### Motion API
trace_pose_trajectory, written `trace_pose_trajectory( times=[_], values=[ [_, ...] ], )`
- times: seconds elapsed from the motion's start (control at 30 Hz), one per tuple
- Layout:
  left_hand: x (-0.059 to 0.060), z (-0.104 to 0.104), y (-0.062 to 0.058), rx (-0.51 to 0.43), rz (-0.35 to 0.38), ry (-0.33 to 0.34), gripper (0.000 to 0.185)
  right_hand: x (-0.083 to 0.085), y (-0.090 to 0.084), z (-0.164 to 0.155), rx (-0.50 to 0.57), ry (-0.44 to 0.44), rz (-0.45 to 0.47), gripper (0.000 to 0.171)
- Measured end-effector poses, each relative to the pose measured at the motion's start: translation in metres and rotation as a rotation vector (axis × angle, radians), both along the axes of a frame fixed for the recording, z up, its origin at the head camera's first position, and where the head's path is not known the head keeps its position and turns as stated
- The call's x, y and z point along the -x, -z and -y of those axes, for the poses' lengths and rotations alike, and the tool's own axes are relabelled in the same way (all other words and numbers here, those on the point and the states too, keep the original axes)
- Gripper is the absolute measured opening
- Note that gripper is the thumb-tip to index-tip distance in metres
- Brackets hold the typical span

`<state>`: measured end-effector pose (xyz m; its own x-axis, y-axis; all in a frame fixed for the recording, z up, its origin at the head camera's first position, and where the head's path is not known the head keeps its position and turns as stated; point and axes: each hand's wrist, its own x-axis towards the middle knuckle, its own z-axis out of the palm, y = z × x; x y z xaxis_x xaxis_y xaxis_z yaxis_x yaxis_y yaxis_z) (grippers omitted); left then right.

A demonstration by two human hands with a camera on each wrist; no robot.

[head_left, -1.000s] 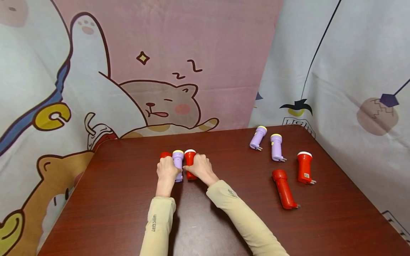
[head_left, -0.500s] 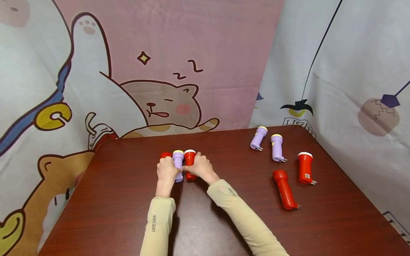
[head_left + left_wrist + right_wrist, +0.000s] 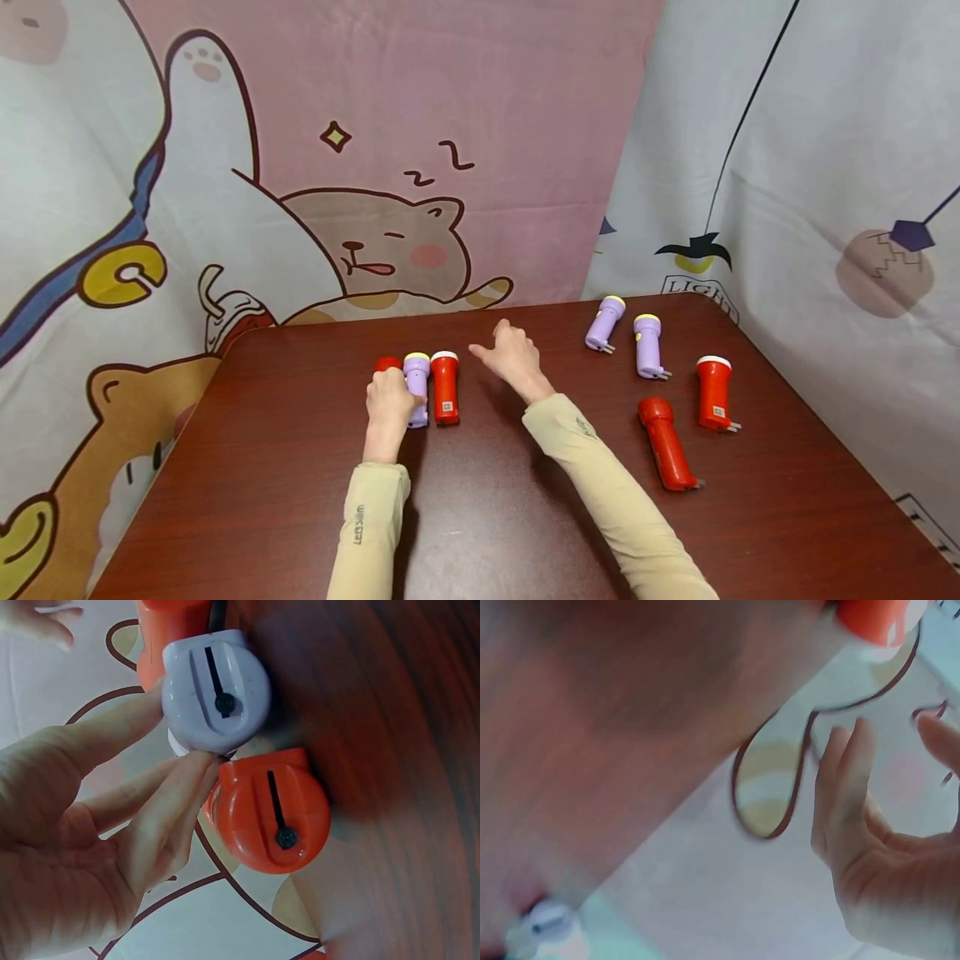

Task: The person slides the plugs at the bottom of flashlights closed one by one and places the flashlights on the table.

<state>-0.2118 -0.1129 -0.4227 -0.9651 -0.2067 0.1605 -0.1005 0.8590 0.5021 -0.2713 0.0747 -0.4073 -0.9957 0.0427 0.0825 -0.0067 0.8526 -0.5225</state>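
Three flashlights lie side by side at the table's middle: a red one (image 3: 387,364) mostly hidden, a purple one (image 3: 416,387) and a red one (image 3: 445,387). My left hand (image 3: 390,402) pinches the purple flashlight (image 3: 217,694) between thumb and fingers, resting against the left red flashlight (image 3: 274,814). My right hand (image 3: 504,348) hovers open to the right of the row, fingers spread, holding nothing. In the blurred right wrist view the right hand (image 3: 885,847) shows straight fingers near a red flashlight end (image 3: 877,619).
On the dark wooden table (image 3: 300,500), two purple flashlights (image 3: 604,322) (image 3: 647,345) and two red flashlights (image 3: 714,392) (image 3: 666,443) lie at the right. Cartoon-printed cloth (image 3: 337,167) hangs behind and on both sides.
My right hand let go of the right red flashlight and moved up and to the right, opening. The left hand stayed on the purple flashlight.
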Motion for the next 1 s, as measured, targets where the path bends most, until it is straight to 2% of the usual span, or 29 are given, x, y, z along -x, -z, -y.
trace_pose_trajectory(
  times=[0.23, 0.43, 0.6, 0.83, 1.0],
  values=[
    [0.0, 0.0, 0.0, -0.014, -0.001, -0.001, 0.036, 0.031, -0.007, -0.059, -0.021, 0.131, -0.09, 0.043],
    [0.0, 0.0, 0.0, -0.012, -0.002, 0.005, 0.035, 0.049, -0.001, -0.108, -0.05, 0.235, -0.115, 0.056],
    [0.002, -0.001, 0.0, 0.022, 0.012, 0.008, 0.037, 0.056, 0.002, -0.137, -0.052, 0.294, -0.037, 0.069],
    [0.002, -0.003, 0.0, 0.039, 0.016, 0.009, 0.037, 0.057, 0.012, -0.166, -0.024, 0.321, 0.101, 0.083],
    [0.002, -0.002, 0.0, 0.034, 0.015, 0.002, 0.038, 0.059, 0.022, -0.175, -0.011, 0.31, 0.169, 0.082]
  ],
)
